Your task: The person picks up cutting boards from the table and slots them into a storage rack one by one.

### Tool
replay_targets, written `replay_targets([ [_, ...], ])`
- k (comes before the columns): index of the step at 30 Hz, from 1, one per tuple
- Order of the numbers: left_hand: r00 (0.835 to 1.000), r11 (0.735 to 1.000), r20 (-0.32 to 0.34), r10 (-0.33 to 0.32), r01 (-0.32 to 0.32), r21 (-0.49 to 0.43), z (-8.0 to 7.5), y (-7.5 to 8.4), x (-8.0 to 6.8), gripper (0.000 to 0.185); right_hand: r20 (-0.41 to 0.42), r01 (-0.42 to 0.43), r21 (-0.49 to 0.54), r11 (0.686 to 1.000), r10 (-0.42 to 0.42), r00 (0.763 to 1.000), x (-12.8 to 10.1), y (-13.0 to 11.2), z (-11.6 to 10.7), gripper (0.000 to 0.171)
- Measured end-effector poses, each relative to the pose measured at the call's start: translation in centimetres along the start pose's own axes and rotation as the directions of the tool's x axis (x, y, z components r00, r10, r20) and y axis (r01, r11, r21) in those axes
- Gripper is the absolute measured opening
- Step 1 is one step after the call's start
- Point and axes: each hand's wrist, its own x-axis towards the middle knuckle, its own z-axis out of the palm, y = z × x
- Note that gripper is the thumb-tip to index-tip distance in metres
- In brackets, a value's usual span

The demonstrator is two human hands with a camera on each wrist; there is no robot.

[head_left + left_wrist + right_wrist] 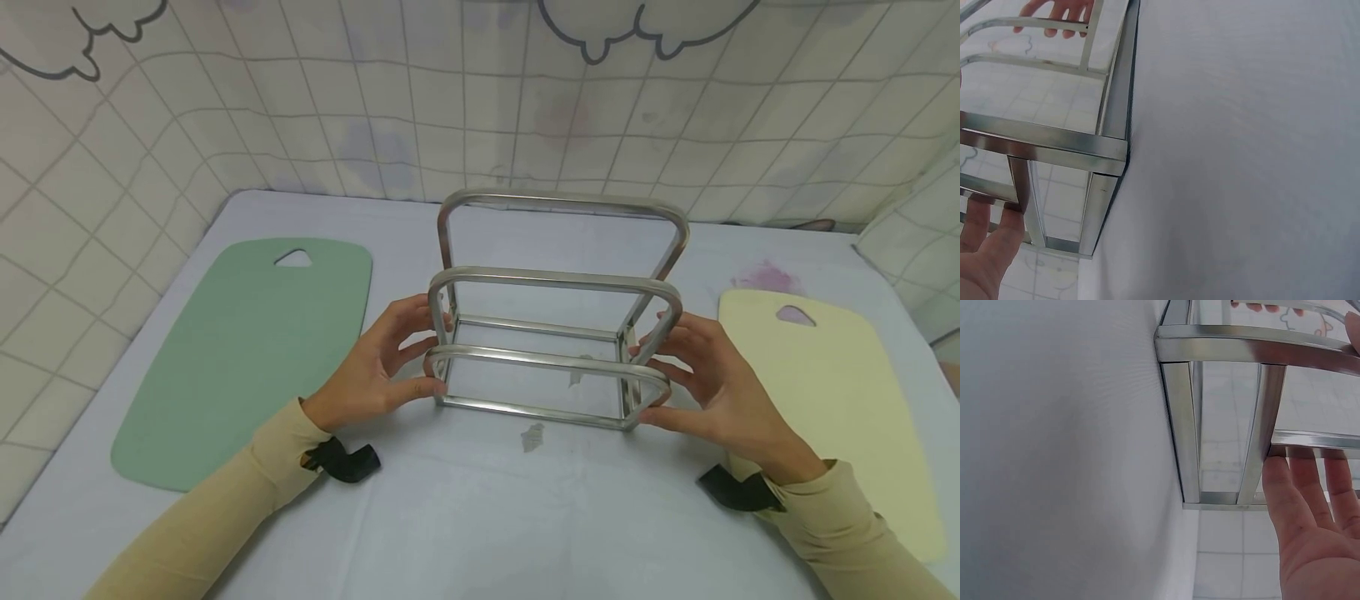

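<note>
Nearest the camera: two beige sleeves, each with a black wrist strap, reach in over the counter (480,517), which is covered with a pale sheet. Left hand (378,362) grips the left end of a stainless steel board rack (555,333), thumb low on the front loop, fingers (420,312) curled toward the middle loop. Right hand (712,375) does the same at the right end, fingers (1297,487) laid against a loop bar in the right wrist view. Both hands grasp the rack; neither is released. The rack stands upright at the counter's centre, its rectangular base flat on the sheet, three rounded loops rising one behind the other, the rearmost tallest. A green cutting board (247,350) lies flat to the left, a yellow cutting board (832,392) flat to the right, both apart from the rack. Beyond, a faint purple stain (765,275) marks the sheet, then the tiled wall (480,108). Judgement: the step in hand looks like setting or squaring the rack. To do it well, keep equal pressure at both ends, hold the base level so all corners sit flat, and keep fingertips out from under the bottom frame.
</note>
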Motion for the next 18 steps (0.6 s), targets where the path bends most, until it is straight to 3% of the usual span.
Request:
replay_targets([
  [18,0.999,1.000,0.036,0.012,-0.012,0.003,-0.28,-0.11,0.12,0.097,0.028,0.026,-0.013,1.000,-0.026,0.999,0.02,0.24,-0.15,0.114],
])
